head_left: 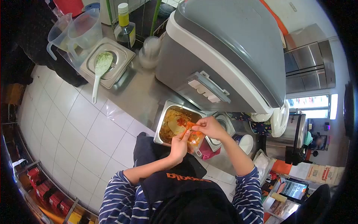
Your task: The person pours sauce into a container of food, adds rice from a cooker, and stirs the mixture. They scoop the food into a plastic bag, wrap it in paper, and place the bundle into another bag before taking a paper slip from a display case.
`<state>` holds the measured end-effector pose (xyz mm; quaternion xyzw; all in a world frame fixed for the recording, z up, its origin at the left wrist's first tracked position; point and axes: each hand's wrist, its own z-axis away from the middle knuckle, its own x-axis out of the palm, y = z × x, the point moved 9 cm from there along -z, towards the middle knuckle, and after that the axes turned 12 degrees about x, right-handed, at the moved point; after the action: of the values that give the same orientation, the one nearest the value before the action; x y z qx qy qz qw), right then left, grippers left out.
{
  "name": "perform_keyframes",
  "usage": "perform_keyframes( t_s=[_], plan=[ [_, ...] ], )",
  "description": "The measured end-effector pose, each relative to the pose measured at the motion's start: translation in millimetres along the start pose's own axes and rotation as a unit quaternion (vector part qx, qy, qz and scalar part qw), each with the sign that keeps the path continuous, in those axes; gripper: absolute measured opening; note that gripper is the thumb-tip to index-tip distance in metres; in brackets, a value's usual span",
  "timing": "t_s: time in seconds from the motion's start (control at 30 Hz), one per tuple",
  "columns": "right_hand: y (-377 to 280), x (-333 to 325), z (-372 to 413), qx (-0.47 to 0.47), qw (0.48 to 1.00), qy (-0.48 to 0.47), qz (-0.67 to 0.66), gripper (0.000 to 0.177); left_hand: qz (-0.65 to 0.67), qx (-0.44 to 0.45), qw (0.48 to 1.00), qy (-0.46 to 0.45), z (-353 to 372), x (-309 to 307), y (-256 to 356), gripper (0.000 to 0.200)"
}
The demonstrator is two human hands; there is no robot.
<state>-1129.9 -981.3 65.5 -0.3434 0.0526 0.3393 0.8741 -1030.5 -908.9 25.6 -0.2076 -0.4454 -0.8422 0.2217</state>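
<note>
Both my hands pinch a clear plastic bag with orange-red contents, over the near right corner of a steel pan. My left hand holds the bag's left side, and my right hand grips its upper edge, close beside the left. Inside the pan lies a yellowish crumbly food with a pale mass and a red-orange patch on it. A light-coloured handle end shows just below the bag. A pink cloth lies right of the bag.
A large grey container stands behind the pan. At the back left are a lidded steel pan with a white spoon, clear jugs and a bottle. Another lidded pan and a white bowl sit to the right.
</note>
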Motion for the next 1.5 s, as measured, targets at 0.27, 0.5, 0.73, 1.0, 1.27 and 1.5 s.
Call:
perform_keyframes(
  t_s=[0.27,0.5,0.73,1.0,1.27,1.5],
  plan=[
    [0,0,6,-0.010,0.997,0.067,0.036,0.022,0.040,-0.078,0.996,-0.009,-6,0,-16,0.027],
    [-34,-2,31,-0.104,0.974,0.142,0.145,0.016,0.089,-0.105,0.989,0.046,-6,1,-18,0.022],
    [-34,-2,26,-0.084,0.971,0.171,0.147,0.020,0.059,-0.065,0.996,0.032,-8,-1,-8,0.024],
    [-31,-4,16,-0.059,0.956,0.243,0.157,0.022,0.041,-0.100,0.994,0.005,-1,-3,-9,0.033],
    [-25,-12,34,-0.038,0.971,0.232,-0.036,0.016,0.043,-0.118,0.992,-0.015,-20,-9,-25,0.032],
    [-14,2,40,-0.027,0.956,0.284,-0.076,0.012,0.106,-0.168,0.979,-0.042,-20,-4,-15,0.019]
  ],
)
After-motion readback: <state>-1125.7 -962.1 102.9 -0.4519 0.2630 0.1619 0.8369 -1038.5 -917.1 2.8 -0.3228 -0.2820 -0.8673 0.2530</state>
